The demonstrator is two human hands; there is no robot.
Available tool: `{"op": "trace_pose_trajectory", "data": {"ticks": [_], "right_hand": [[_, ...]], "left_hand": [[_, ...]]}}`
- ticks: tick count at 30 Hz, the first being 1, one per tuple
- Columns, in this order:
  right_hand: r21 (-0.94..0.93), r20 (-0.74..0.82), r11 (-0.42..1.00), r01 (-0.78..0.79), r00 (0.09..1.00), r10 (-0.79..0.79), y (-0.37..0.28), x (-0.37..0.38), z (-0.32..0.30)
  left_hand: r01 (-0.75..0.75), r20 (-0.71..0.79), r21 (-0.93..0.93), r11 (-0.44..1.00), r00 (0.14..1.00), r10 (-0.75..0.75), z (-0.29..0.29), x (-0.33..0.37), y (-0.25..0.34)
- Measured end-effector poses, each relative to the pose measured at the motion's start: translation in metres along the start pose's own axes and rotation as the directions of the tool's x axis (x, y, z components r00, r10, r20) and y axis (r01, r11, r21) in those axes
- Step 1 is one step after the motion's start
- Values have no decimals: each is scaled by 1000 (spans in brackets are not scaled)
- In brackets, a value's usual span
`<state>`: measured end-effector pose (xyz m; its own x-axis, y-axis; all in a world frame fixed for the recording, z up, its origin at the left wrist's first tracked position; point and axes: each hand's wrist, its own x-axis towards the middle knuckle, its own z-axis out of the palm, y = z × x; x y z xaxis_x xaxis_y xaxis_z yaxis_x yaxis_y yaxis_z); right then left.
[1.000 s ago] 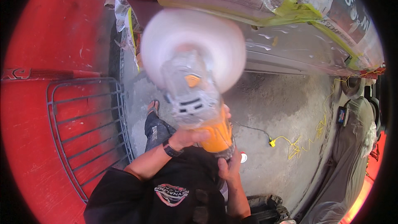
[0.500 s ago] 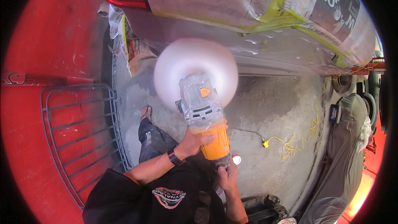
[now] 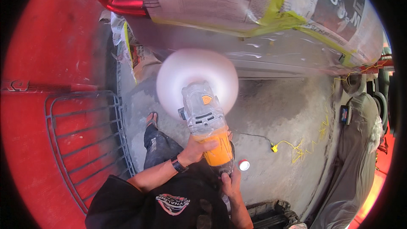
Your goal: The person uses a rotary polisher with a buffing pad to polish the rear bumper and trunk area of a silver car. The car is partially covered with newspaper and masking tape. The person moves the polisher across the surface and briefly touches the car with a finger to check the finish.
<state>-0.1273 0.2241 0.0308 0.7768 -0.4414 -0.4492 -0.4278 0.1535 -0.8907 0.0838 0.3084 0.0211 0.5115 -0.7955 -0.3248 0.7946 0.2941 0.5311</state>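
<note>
Both hands hold an orange and grey power polisher (image 3: pixel 217 150), its head pointing away from me. My left hand (image 3: pixel 195 150) wraps round the orange body from the left side. At the back end, my right hand (image 3: pixel 231 183) is closed round the dark rear handle; its trigger is hidden. The round whitish pad (image 3: pixel 171 78) is blurred as if spinning. In the picture it overlaps the lower edge of a pale, glossy car bumper (image 3: pixel 288 51), streaked with whitish smears. Whether pad and bumper touch, I cannot tell.
Newspaper (image 3: pixel 212 0) and yellow tape mask the car beside a red tail light (image 3: pixel 121 0). A metal rack (image 3: pixel 87 133) leans at the left by a red wall (image 3: pixel 38 51). A yellow cord (image 3: pixel 292 146) and a small round tin (image 3: pixel 243 164) lie on the concrete floor (image 3: pixel 271 118).
The polisher and both hands have shifted slightly left, and the pad sits a little nearer to me. The whole view has tilted slightly. The small tin now shows clear of my right hand.
</note>
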Motion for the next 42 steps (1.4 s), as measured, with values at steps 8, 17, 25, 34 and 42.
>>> {"op": "trace_pose_trajectory", "data": {"ticks": [8, 17, 25, 34, 42], "right_hand": [[58, -12, 998, 31, 999, -30, 5, 9, -3], [229, -225, 973, 5, 973, 48, 27, -14, -28], [142, -113, 990, -13, 993, 29, -6, -11, 21], [191, -39, 982, -5, 999, 13, 7, -3, 36], [169, -115, 974, 150, 985, -132, 4, 6, 15]], "left_hand": [[-8, -35, 65, 998, 999, 10, 2, 2, -1], [-18, 41, 265, 964, 999, 8, 54, 41, -32], [84, -107, 156, 984, 992, -68, -2, -7, -1], [60, -122, 235, 970, 992, -32, -12, -15, 12], [79, -41, 256, 964, 997, -71, 23, 7, 15]]}}
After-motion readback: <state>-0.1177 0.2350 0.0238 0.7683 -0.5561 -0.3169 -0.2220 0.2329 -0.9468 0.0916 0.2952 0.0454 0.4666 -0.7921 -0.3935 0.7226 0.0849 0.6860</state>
